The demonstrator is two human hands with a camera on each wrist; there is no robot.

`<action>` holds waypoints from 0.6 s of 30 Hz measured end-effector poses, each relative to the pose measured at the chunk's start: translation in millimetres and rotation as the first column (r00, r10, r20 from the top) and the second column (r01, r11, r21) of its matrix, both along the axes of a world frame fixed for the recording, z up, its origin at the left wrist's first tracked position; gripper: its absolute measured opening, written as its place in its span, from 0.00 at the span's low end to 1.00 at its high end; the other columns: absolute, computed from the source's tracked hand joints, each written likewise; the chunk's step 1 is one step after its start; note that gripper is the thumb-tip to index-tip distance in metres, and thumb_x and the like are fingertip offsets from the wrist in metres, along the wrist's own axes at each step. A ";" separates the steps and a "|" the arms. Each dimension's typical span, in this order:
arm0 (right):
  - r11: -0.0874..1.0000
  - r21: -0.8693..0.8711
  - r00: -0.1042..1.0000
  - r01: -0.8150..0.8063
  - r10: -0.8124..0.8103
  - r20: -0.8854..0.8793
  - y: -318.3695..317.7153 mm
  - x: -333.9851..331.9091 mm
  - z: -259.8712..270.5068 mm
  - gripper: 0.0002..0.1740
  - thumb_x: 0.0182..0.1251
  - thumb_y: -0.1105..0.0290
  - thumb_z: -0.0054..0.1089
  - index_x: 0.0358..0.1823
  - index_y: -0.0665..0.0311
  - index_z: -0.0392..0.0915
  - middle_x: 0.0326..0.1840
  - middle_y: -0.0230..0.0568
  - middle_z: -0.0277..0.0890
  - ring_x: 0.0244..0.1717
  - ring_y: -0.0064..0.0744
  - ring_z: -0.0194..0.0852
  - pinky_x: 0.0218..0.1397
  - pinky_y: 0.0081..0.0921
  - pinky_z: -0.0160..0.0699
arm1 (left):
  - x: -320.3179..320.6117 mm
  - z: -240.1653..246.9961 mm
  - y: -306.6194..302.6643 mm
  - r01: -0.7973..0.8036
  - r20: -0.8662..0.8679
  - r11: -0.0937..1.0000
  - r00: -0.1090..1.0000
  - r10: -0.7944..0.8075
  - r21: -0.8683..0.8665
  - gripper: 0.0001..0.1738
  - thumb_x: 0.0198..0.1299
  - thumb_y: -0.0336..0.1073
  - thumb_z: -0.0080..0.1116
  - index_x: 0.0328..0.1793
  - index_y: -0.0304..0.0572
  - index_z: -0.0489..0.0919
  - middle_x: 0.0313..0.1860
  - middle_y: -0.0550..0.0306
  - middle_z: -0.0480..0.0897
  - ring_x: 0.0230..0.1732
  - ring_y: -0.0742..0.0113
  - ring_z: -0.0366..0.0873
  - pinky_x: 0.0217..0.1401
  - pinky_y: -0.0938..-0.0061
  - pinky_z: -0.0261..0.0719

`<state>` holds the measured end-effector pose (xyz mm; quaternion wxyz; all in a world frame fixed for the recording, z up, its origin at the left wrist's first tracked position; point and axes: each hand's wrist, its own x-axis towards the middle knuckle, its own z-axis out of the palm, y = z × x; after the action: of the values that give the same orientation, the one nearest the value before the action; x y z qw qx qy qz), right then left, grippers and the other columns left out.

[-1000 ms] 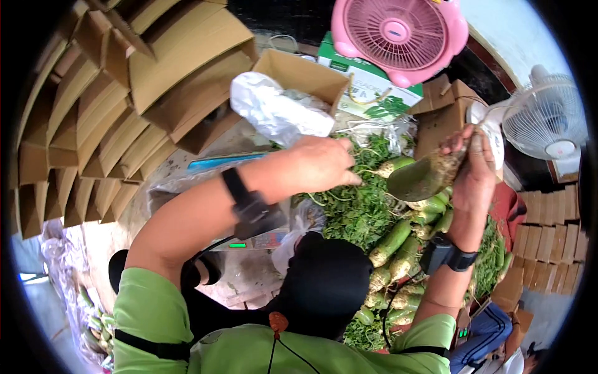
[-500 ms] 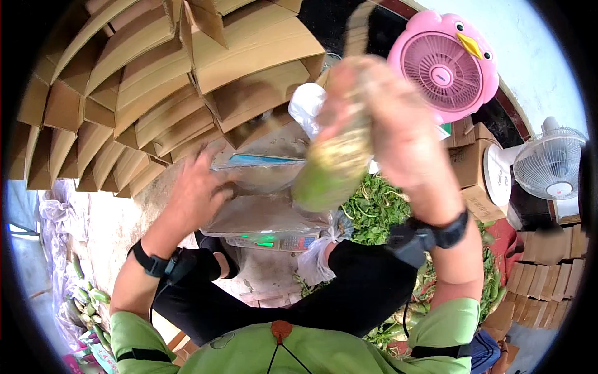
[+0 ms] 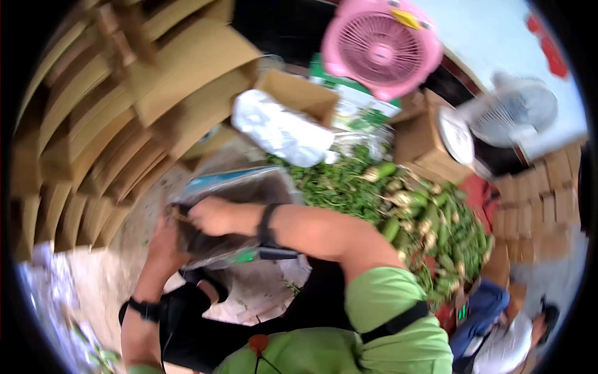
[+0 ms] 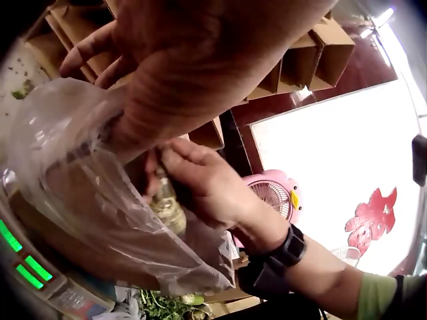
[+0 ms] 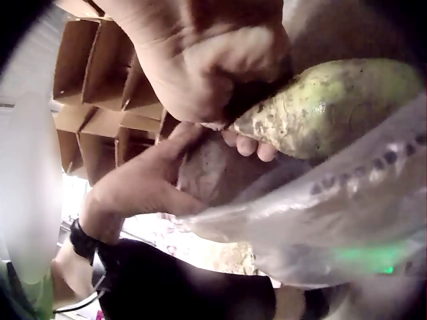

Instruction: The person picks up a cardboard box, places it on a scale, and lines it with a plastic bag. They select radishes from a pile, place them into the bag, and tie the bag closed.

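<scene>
My right hand (image 3: pixel 215 215) is down in the mouth of a clear plastic bag (image 4: pixel 93 213) and grips a green radish (image 5: pixel 340 107) by its pale, soil-marked tapered end. The thick green body points into the bag. At the bag's left edge, my left hand (image 3: pixel 163 246) holds the plastic rim, thumb on one side and fingers on the other. Beneath the bag is a scale (image 4: pixel 73 299) with lit green digits. Most of what lies inside the bag is hidden by the hands and folds.
Green radishes (image 3: pixel 430 218) and loose leaves (image 3: pixel 336 193) are heaped at the right. Cardboard dividers (image 3: pixel 187 68) stand at the left. Behind are a carton (image 3: pixel 293 96) with white plastic, a pink fan (image 3: pixel 381 50) and a white fan (image 3: pixel 511 112). Another person (image 3: pixel 504 343) sits at lower right.
The right hand has carried the radish from the heap on the right, leftward and down into the bag. The left hand has moved from above the heap over to the bag's left rim.
</scene>
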<state>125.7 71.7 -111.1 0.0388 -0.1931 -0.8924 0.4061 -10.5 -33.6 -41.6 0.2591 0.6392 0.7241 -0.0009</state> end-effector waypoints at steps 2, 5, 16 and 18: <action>0.994 0.039 0.990 0.104 -0.107 0.087 -5.2 1.4 -4.0 0.11 0.49 0.71 0.50 0.32 0.60 0.80 0.31 0.50 0.77 0.34 0.50 0.77 0.39 0.39 0.74 | 4.6 1.5 0.9 0.016 -0.001 0.999 1.000 -0.016 0.052 0.60 0.25 0.33 0.72 0.69 0.38 0.51 0.72 0.40 0.38 0.64 0.45 0.60 0.60 0.65 0.68; 0.993 0.064 0.960 0.101 -0.114 0.257 -5.4 -7.5 -22.9 0.12 0.49 0.72 0.50 0.33 0.62 0.82 0.37 0.51 0.78 0.40 0.48 0.77 0.43 0.39 0.74 | 16.0 12.6 5.7 0.031 0.079 0.997 0.996 -0.036 0.064 0.58 0.25 0.27 0.70 0.68 0.31 0.51 0.72 0.39 0.37 0.67 0.47 0.56 0.64 0.67 0.65; 0.923 -0.278 0.892 -0.267 0.346 0.292 46.1 27.0 125.5 0.18 0.56 0.57 0.54 0.44 0.60 0.77 0.36 0.39 0.79 0.33 0.34 0.76 0.35 0.31 0.75 | 18.9 7.5 -0.1 0.085 0.076 0.985 0.992 -0.097 0.147 0.57 0.30 0.26 0.68 0.69 0.33 0.47 0.71 0.37 0.37 0.68 0.45 0.51 0.67 0.66 0.57; 0.981 -0.115 0.973 -0.156 0.172 0.153 65.8 61.1 149.6 0.19 0.51 0.58 0.55 0.42 0.59 0.79 0.35 0.38 0.79 0.34 0.34 0.76 0.36 0.31 0.75 | 14.5 1.3 -1.4 0.143 0.021 0.978 0.989 -0.148 0.151 0.55 0.31 0.25 0.68 0.68 0.31 0.49 0.72 0.38 0.36 0.69 0.45 0.50 0.67 0.66 0.57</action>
<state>186.8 137.5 38.5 -0.0773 -0.1528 -0.8836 0.4359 3.9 -35.0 -40.4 0.2215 0.7078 0.6693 0.0448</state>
